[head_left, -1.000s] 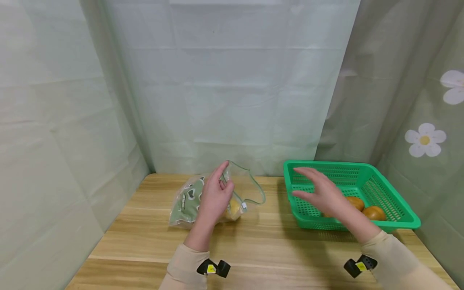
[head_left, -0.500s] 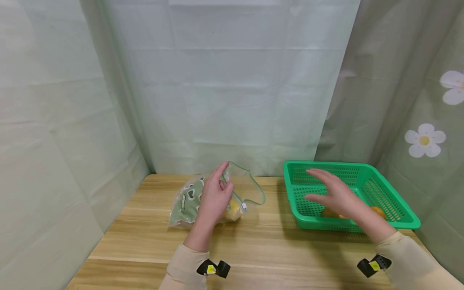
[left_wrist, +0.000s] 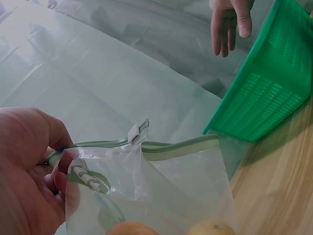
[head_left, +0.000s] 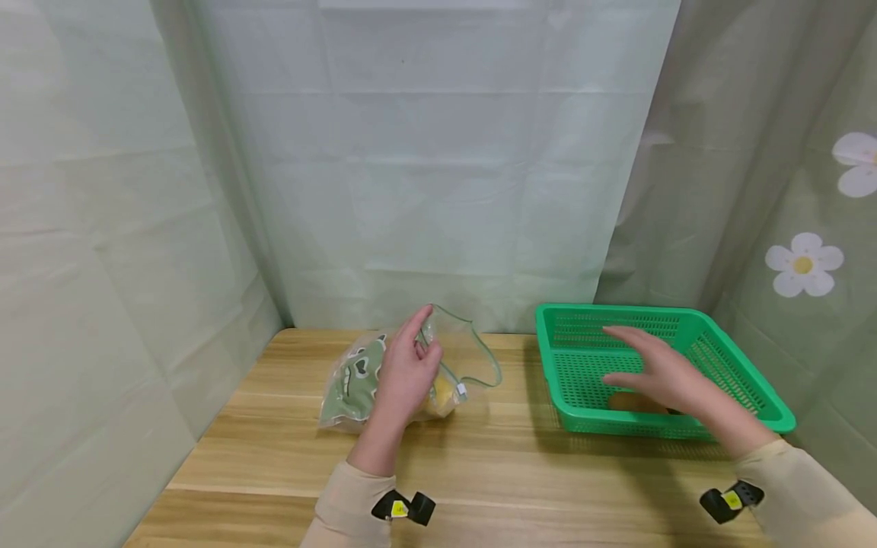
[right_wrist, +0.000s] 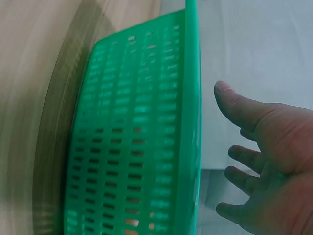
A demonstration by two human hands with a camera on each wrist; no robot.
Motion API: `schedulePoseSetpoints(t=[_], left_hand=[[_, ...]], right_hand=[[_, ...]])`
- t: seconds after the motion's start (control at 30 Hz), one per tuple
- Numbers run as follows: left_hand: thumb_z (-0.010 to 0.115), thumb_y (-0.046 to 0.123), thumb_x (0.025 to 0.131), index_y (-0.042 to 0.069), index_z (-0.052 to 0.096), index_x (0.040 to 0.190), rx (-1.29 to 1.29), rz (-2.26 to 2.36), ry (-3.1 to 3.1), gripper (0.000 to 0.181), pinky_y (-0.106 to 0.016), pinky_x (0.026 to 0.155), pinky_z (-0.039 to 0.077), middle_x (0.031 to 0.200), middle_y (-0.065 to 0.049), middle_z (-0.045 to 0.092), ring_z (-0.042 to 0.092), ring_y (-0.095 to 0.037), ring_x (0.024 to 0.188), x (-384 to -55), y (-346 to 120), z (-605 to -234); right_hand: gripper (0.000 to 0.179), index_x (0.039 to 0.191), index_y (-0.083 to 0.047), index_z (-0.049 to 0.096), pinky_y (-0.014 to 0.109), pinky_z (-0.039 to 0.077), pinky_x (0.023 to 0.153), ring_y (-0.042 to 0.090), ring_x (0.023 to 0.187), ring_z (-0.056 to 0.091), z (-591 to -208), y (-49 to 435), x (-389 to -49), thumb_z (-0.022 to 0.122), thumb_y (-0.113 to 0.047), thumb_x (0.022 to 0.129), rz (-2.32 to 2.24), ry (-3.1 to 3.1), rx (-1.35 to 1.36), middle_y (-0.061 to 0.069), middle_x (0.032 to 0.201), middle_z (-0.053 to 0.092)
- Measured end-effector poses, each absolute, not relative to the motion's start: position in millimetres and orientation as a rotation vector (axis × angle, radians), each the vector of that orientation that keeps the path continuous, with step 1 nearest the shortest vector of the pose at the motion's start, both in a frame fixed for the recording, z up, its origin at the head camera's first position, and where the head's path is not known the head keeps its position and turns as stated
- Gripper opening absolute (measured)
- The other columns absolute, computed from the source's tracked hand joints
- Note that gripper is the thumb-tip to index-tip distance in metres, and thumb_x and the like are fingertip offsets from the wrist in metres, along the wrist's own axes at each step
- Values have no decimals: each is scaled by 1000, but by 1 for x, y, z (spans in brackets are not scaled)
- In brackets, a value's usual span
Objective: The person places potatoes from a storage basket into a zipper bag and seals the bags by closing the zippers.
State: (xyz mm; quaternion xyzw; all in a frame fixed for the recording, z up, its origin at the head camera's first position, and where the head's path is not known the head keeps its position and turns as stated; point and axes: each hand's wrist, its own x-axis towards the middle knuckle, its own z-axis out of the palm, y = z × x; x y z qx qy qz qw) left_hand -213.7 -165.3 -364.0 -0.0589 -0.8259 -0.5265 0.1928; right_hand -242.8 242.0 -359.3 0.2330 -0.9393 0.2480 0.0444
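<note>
Bag: We find the clear plastic zip bag with a green cartoon-face print (head_left: 351, 392) near the left part of the back edge of the light wooden worktop (head_left: 493, 487).
Left hand: We see the left hand (head_left: 406, 377) curled at the bag's green-lined mouth, gripping its edge.
Right hand: We see the right hand (head_left: 661, 373) above the basket, thumb well apart from the spread fingers, holding nothing.
Basket: We place the green slatted plastic basket (head_left: 620, 424) by the worktop's back right corner.
Left wrist view alone: We make out how the fingers hook round the zip, and an orange rounded thing (left_wrist: 132, 228) in the bag.
Right wrist view alone: We get the basket's slotted outer wall close up, and a gap between rim and thumb.
Hidden: We see only part of a brown rounded thing (head_left: 633, 402) in the basket; the right hand covers the rest.
Cut off: We lose the lower parts of the orange thing and a yellow rounded thing (left_wrist: 211, 228) at the left wrist view's bottom edge.
Hard to make out: We cannot tell what the dark spot under the right hand is.
</note>
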Motion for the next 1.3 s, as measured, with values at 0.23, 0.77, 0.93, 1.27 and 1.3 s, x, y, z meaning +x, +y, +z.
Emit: schedulePoseSetpoints(t=[0.23,0.77,0.93,1.27,1.3], left_hand=[[61,6,98,16,54,164,-158,-1475,-2326,68,-23,47,35,152,-12,59,42,-10,54,-213,-165,-363],[61,7,98,17,54,165,-163,-1479,-2326,67,-24,46,34,152,-13,59,41,-11,54,-212,-166,-363],[60,7,99,17,54,164,-161,-1477,-2329,67,-24,46,33,150,-12,59,41,-12,54,-213,-166,-363],[61,6,98,17,55,164,-159,-1462,-2328,68,-25,47,35,148,-12,61,41,-7,54,-213,-165,-363],[61,6,98,17,55,164,-159,-1462,-2328,67,-25,47,35,148,-12,61,41,-7,54,-213,-165,-363]], right_hand=[[87,162,6,46,73,50,102,60,137,51,-371,264,-248,89,-29,95,774,-2879,752,39,159,44],[86,164,3,45,77,46,105,62,144,43,-384,290,-250,86,-31,97,876,-2970,775,36,164,42],[84,162,4,48,80,42,106,67,146,35,-388,294,-252,87,-30,96,881,-3001,794,40,163,40],[80,159,10,48,56,57,102,56,136,57,-395,301,-257,84,-28,99,947,-3089,878,38,157,50],[79,159,11,48,51,58,101,55,136,58,-395,301,-258,84,-27,99,953,-3096,897,38,156,51]])
